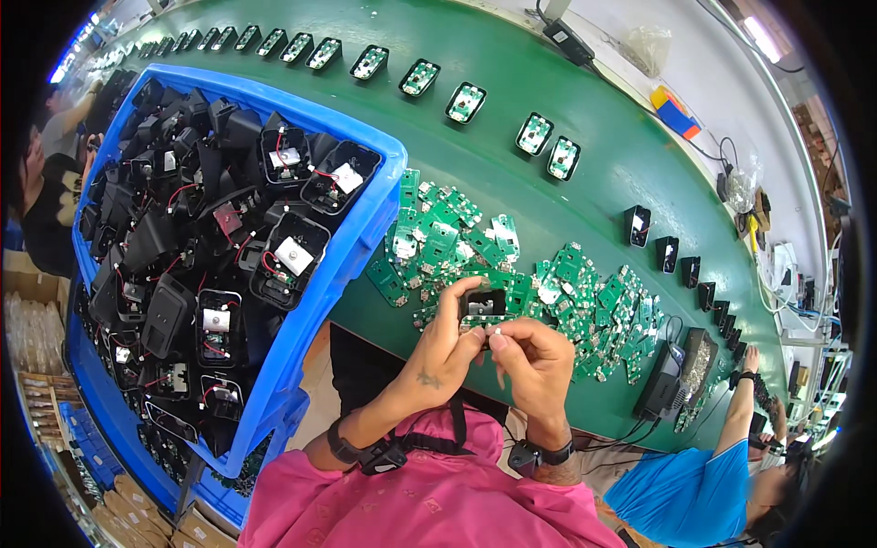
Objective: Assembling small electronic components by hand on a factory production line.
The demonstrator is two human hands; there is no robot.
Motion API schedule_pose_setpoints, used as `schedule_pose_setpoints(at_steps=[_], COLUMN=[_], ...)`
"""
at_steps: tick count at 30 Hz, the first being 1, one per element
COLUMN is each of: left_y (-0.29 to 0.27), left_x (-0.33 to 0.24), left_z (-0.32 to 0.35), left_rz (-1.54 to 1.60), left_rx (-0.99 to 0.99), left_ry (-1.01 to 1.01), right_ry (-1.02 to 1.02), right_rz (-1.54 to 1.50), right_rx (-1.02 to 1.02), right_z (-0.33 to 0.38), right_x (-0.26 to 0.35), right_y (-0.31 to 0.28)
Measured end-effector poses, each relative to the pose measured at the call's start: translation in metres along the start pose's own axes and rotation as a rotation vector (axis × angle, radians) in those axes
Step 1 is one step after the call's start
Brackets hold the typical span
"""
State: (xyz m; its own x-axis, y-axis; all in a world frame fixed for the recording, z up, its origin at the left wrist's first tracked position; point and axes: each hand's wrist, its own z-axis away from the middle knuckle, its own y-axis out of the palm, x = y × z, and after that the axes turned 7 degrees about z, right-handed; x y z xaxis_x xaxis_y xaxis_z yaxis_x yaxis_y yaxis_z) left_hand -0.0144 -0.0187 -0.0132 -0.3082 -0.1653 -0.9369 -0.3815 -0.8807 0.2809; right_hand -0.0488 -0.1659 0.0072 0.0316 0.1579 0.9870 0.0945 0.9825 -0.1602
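My left hand (437,361) is closed around a small black housing (486,302) at the table's near edge, its open side facing up. A green circuit board (475,321) shows at the housing's near side. My right hand (537,361) is closed in a pinch beside it, with a tiny white piece (496,331) at the fingertips; it looks like a connector, but its detail is too small to tell. Just beyond both hands lies a heap of loose green circuit boards (440,239), with another heap (571,274) to its right.
At the left stands a blue crate (388,173) heaped with black housings (169,315), several with red wires. Housings with boards (466,102) line the green table (365,110); darker ones (638,225) continue right. A black boxy device (660,393) and a co-worker's blue sleeve (685,498) are at right.
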Motion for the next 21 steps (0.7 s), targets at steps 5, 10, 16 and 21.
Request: schedule_pose_setpoints(at_steps=[5, 10, 16, 21], left_y=[0.002, -0.002, -0.005, -0.004], left_x=[0.01, 0.0, -0.009, -0.012], left_z=[0.0, 0.005, 0.013, 0.014], left_rz=[-0.084, -0.106, -0.222, -0.265], left_rx=[-0.105, -0.064, 0.061, 0.111], left_ry=[0.313, 0.312, 0.313, 0.307], right_ry=[0.072, -0.2, -0.116, -0.061], right_rz=[-0.05, 0.455, 0.437, 0.476], right_rx=[-0.022, -0.023, 0.172, 0.28], right_z=[0.006, 0.003, -0.005, -0.01], right_x=[0.006, 0.017, 0.034, 0.04], right_y=[0.005, 0.001, -0.017, -0.027])
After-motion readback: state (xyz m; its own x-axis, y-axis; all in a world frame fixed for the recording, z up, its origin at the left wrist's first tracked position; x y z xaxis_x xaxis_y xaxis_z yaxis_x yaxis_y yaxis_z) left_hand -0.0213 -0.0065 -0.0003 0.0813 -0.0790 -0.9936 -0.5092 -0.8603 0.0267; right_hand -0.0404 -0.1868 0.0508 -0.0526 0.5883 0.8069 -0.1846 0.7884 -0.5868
